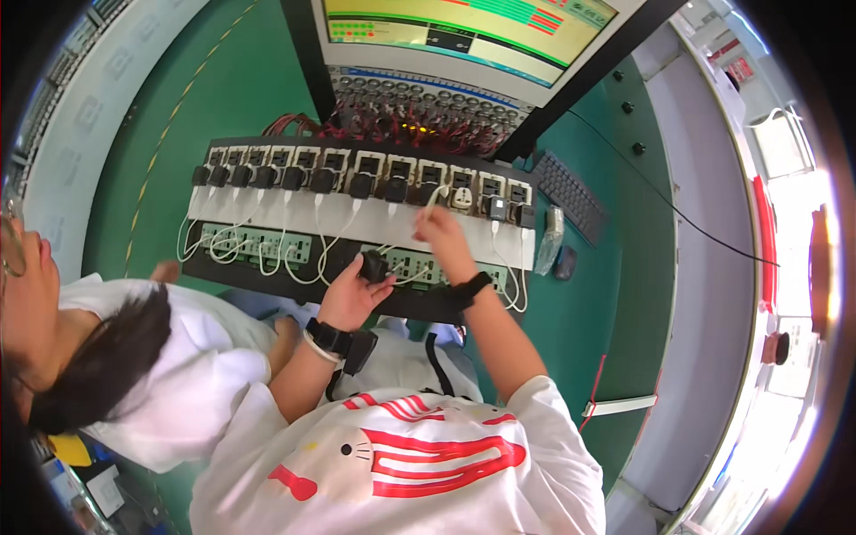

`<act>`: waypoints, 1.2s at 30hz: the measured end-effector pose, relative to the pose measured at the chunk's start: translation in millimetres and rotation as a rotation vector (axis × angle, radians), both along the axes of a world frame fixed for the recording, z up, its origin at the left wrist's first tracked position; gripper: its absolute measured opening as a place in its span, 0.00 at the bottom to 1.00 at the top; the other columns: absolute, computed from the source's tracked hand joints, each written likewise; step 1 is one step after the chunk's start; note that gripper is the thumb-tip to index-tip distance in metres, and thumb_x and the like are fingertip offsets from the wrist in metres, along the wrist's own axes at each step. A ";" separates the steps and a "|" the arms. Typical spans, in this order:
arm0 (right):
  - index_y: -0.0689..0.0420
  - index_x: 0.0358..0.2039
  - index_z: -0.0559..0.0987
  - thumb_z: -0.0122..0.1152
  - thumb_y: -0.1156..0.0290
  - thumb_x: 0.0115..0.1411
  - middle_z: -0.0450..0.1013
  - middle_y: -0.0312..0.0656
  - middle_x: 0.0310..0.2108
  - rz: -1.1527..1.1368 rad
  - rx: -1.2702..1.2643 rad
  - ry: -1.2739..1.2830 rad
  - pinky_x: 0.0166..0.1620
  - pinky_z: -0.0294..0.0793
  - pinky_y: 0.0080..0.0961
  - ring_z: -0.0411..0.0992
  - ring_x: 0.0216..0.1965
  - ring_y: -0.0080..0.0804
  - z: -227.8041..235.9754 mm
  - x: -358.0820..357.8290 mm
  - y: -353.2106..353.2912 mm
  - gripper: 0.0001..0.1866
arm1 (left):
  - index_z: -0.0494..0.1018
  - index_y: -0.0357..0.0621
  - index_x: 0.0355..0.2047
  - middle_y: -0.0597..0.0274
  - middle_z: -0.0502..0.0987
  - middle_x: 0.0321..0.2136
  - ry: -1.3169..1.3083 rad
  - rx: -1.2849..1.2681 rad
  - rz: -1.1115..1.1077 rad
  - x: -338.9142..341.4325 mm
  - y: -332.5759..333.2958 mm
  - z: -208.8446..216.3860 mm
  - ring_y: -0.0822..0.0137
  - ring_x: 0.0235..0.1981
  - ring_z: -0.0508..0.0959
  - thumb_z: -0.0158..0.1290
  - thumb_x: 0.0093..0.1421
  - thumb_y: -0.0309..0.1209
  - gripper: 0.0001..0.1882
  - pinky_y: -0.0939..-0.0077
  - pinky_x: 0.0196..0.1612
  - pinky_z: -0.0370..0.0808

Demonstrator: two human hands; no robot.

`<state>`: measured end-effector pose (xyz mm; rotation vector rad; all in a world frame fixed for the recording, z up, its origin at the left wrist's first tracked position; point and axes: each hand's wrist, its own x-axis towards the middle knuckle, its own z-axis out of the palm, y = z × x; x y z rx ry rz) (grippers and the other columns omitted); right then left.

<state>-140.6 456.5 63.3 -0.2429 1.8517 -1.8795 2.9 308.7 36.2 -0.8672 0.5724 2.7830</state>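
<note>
My left hand is closed around a black plug-in charger, held over the front of the test rack. Farther right, my right hand pinches a slim pale piece in front of the socket row; its exact kind is too small to tell. Beside that piece is a white socket with no charger in it. Several black chargers sit in the other sockets. White cables run from many of them down to the green port boards.
Behind the rack stands a monitor above a panel of round parts and red wires. A keyboard, a mouse and a clear-wrapped item lie on the right. Close on my left is a co-worker in a white shirt.
</note>
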 end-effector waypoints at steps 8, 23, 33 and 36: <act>0.63 0.33 0.74 0.38 0.60 0.67 0.65 0.35 0.22 0.088 -0.273 0.165 0.31 0.60 0.18 0.63 0.25 0.22 108.0 16.9 65.9 0.20 | 0.65 0.44 0.49 0.54 0.76 0.40 0.127 0.042 -0.029 -23.2 6.0 14.5 0.62 0.37 0.77 0.40 0.66 0.45 0.20 0.69 0.44 0.72; 0.66 0.29 0.73 0.49 0.69 0.62 0.66 0.47 0.18 0.015 0.275 0.310 0.27 0.64 0.26 0.61 0.20 0.32 61.3 57.0 77.2 0.12 | 0.61 0.40 0.54 0.56 0.75 0.40 0.194 -0.569 -0.018 -37.3 82.9 78.6 0.70 0.37 0.76 0.38 0.67 0.41 0.21 0.77 0.39 0.73; 0.66 0.27 0.73 0.48 0.68 0.63 0.70 0.51 0.20 -0.083 0.314 0.310 0.26 0.65 0.30 0.67 0.20 0.42 50.7 71.9 72.8 0.14 | 0.63 0.41 0.53 0.63 0.72 0.36 0.181 -0.831 -0.039 -33.9 92.5 70.7 0.73 0.35 0.74 0.42 0.66 0.37 0.18 0.79 0.37 0.74; 0.66 0.27 0.73 0.46 0.68 0.63 0.70 0.52 0.21 -0.149 0.407 0.254 0.26 0.66 0.32 0.69 0.21 0.44 42.1 83.4 67.9 0.14 | 0.64 0.41 0.52 0.64 0.70 0.35 0.145 -0.788 0.012 -35.5 104.9 59.0 0.74 0.34 0.72 0.42 0.66 0.36 0.17 0.78 0.37 0.75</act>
